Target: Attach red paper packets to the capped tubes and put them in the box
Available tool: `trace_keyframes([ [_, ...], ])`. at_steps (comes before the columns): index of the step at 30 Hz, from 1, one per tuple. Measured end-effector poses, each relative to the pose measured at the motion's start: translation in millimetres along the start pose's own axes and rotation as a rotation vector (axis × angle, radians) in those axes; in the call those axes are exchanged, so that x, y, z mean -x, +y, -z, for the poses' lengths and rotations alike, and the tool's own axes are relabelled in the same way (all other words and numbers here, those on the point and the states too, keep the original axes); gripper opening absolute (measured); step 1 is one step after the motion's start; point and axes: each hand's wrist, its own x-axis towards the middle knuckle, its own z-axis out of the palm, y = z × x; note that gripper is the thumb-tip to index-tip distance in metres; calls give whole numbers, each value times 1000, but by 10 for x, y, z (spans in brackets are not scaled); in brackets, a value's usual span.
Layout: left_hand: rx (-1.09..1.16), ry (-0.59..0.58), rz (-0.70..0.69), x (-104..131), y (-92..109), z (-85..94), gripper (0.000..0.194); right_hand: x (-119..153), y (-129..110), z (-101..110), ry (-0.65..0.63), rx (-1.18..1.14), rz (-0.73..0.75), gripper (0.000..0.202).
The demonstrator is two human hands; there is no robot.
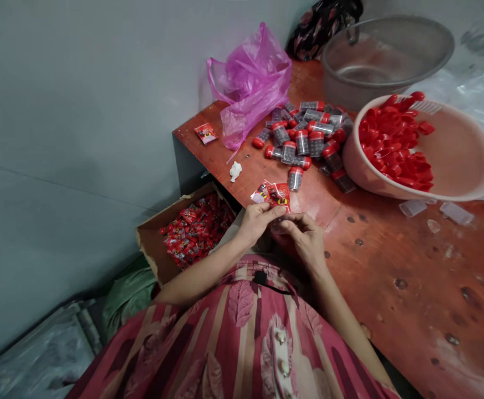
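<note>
My left hand (258, 221) is closed at the table's front edge, thumb stretched over the fingers. Facing it, my right hand (306, 238) is closed in a pinch. A small see-through piece (280, 224) shows between the fingertips of both hands; its kind is mostly hidden. Just beyond the left fingertips are two small red printed packets, one with a dark and yellow picture (281, 194) and one partly clear (261, 193). I cannot tell whether the nearer packet is held or only touched. Beyond them, one small clear tube with a red cap (295, 178) stands nearest.
A heap of red-capped tubes (302, 143) lies behind, beside a pink bowl (352, 152) of red plastic pieces (395, 149) and a metal basin (387, 83). A purple bag (254, 83) and another packet (205, 133) lie left. Below is a carton (148, 238) of red packets.
</note>
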Motion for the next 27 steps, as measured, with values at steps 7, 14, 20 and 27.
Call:
trace_keyframes([
  [7, -422, -258, -82, 97, 139, 58, 39, -325, -298, 101, -41, -7, 101, 29],
  [14, 46, -102, 41, 28, 23, 41, 34, -263, -172, -17, 268, -10, 234, 22],
  [20, 459, 34, 109, -48, 60, -54, 39, 65, -2, -87, -38, -121, -59, 35],
  [27, 558, 55, 119, -58, 52, -126, 38, 144, 23, -196, 41, -77, -35, 23],
])
